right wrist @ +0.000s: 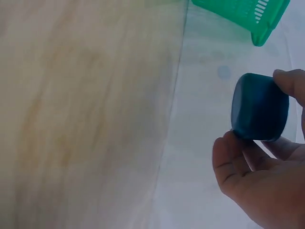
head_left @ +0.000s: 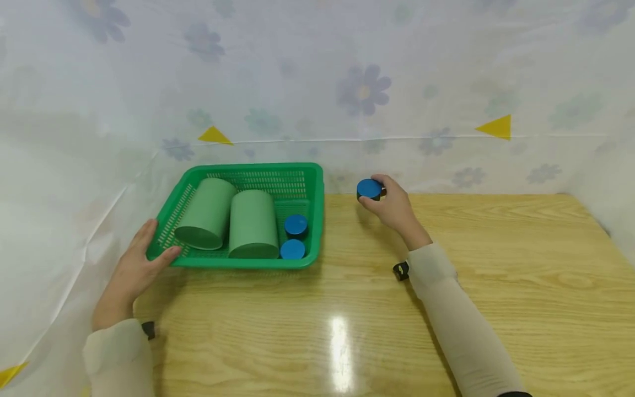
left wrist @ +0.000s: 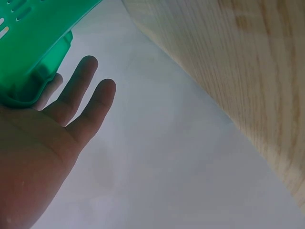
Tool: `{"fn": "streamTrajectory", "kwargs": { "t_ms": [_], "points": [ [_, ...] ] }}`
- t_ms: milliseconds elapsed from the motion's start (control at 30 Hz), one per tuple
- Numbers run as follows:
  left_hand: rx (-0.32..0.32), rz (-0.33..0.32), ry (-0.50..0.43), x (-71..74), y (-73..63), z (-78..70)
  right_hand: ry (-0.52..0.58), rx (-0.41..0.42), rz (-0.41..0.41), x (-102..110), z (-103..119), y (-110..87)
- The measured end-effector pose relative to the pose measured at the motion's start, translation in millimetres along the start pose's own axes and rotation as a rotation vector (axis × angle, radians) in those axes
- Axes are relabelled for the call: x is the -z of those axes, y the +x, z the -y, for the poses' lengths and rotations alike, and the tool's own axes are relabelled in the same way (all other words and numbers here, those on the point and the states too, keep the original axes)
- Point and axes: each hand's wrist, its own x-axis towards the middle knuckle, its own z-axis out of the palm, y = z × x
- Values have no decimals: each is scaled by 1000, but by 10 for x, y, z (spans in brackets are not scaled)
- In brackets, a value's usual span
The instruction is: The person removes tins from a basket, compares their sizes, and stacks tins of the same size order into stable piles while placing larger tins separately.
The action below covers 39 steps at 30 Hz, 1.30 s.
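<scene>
My left hand (head_left: 131,270) holds the left front corner of a green plastic basket (head_left: 223,263), thumb over the rim and fingers along the outside. In the left wrist view, several of its fingers (left wrist: 95,107) spread beyond the basket wall. Two large light-green cylinders, one on the left (head_left: 207,209) and one mid-basket (head_left: 254,223), lie inside. Beside them, at the basket's right end, are two short blue-topped cylinders, one behind (head_left: 296,225) and one in front (head_left: 292,250). Right of the basket, my right hand (head_left: 397,209) pinches another short blue cylinder (head_left: 369,188) between thumb and fingers.
A wood-grain table (head_left: 278,331) lies under both arms. Behind it hangs a white flowered sheet (head_left: 307,71) with yellow triangles on it, and the sheet continues along the left and right sides. A black strap piece (head_left: 401,271) shows at the right wrist.
</scene>
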Motion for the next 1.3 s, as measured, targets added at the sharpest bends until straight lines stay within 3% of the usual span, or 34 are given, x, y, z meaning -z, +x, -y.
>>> {"fn": "streamTrajectory", "kwargs": {
  "t_ms": [400, 600, 800, 1300],
  "points": [
    [-18, 0, -2, 6, -5, 13, -11, -120, 101, 82, -185, 10],
    [-37, -6, 12, 17, -55, 42, -5, -175, 158, 33, -327, -79],
    [-32, 13, 5, -9, -24, 22, -25, -150, 142, 68, -389, -118],
    [-28, 19, 5, -9, -10, 35, -45, -155, 195, 86, -386, -139]
  ]
}}
